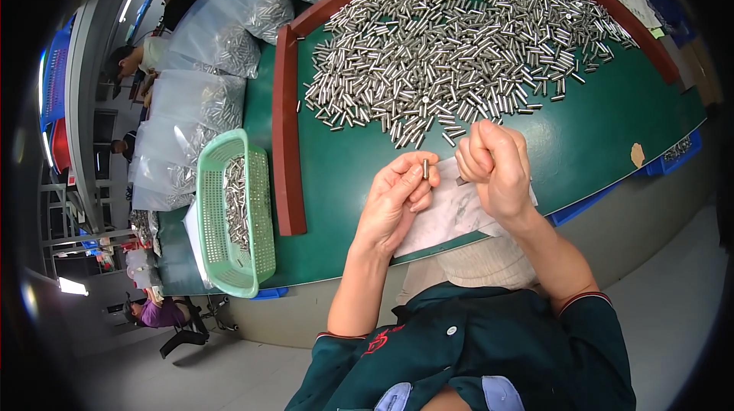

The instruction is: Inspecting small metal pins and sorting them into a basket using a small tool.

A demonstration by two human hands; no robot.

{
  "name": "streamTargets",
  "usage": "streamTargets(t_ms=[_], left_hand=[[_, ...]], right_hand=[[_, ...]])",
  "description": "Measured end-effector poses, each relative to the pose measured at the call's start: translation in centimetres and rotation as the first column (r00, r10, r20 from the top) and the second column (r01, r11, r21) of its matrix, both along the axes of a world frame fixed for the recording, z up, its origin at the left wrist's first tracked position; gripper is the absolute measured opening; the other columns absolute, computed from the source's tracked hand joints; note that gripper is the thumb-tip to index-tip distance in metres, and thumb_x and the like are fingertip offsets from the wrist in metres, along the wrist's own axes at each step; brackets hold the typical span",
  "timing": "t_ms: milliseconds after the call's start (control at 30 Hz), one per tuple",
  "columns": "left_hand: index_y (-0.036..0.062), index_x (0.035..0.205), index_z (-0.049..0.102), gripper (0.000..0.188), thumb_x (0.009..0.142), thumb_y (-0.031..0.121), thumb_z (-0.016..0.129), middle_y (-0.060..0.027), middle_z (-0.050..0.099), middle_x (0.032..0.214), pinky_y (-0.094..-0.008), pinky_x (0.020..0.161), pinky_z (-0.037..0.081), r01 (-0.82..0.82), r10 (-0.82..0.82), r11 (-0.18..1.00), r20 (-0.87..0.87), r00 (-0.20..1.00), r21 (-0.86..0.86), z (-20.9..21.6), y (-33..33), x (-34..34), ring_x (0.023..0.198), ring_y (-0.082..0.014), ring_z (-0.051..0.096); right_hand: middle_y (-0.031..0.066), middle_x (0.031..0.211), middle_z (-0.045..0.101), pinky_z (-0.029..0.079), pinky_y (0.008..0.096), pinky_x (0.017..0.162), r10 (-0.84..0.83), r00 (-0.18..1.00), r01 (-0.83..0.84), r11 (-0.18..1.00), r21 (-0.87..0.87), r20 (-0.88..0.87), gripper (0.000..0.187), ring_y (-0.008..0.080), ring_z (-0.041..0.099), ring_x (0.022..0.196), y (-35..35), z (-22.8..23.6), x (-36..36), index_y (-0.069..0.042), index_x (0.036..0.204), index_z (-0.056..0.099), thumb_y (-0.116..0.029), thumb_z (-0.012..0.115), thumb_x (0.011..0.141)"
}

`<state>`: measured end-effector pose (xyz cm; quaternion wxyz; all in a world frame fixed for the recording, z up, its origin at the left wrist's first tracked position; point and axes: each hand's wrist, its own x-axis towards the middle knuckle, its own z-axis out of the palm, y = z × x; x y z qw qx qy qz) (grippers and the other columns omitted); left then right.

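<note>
A small metal pin point(426, 168) stands nearly upright, its long axis pointing away from the person, pinched between the thumb and fingertips of the left hand point(396, 198). The right hand point(495, 164) sits just beside it to the right, curled into a loose fist around something small and dark; what it grips is too hidden to tell. The two hands are close together, not quite touching, and the left one has the pin.

Both hands hover above a pale sheet of paper point(451, 216) lying at the near edge of the green bench point(596, 136). Just beyond the knuckles, away from the person, a large heap of pins point(459, 36) spreads across the bench. A strip of bare green lies between the heap and the hands. A red-brown rim point(284, 128) borders the bench on the left and far sides.

Left of that rim sits a green basket point(229, 212) holding more pins, well apart from the hands. Clear bags point(199, 113) of pins lie beyond it.
</note>
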<state>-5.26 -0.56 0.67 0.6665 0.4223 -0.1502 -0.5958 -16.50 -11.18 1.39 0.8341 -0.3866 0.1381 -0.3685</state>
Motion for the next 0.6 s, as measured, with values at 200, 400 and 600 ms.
streamTargets(t_ms=[200, 400, 600], left_hand=[[0.0018, 0.079, 0.054, 0.017, 0.086, 0.017, 0.05, -0.0007, 0.049, 0.066, -0.0189, 0.049, 0.031, -0.034, 0.011, 0.997, 0.317, 0.948, 0.068, 1.3, -1.0, 0.8, 0.054, -0.006, 0.037], [0.0058, 0.084, 0.058, 0.011, 0.073, 0.007, 0.059, -0.0126, 0.055, 0.061, -0.0345, 0.049, 0.042, -0.044, -0.001, 0.999, 0.984, -0.177, -0.007, 0.6, -3.4, 0.4, 0.054, -0.0273, 0.054], [0.0032, 0.085, 0.056, 0.011, 0.075, 0.006, 0.058, -0.012, 0.057, 0.061, -0.0333, 0.049, 0.042, 0.023, -0.099, 0.994, 0.96, -0.263, 0.109, 0.7, -3.3, 0.5, 0.054, -0.0248, 0.056]], right_hand=[[-0.0024, 0.045, 0.027, 0.018, 0.0229, 0.039, 0.033, 0.998, -0.035, 0.999, 0.025, 0.052, 0.038, 0.0053, 0.021, 0.04, -0.3, -0.1, -0.2, -0.008, 0.051, 0.028, -0.016, 0.031, 0.089], [-0.0022, 0.045, 0.027, 0.018, 0.0228, 0.039, 0.031, 0.997, -0.033, 0.999, 0.026, 0.075, 0.038, 0.0055, 0.021, 0.04, -0.2, -0.3, 0.0, -0.008, 0.052, 0.029, -0.016, 0.031, 0.088], [-0.0021, 0.045, 0.028, 0.018, 0.0228, 0.039, 0.023, 0.997, -0.026, 0.999, 0.039, 0.074, 0.038, 0.0053, 0.02, 0.04, -0.2, 0.0, -0.3, -0.008, 0.052, 0.029, -0.016, 0.031, 0.089]])
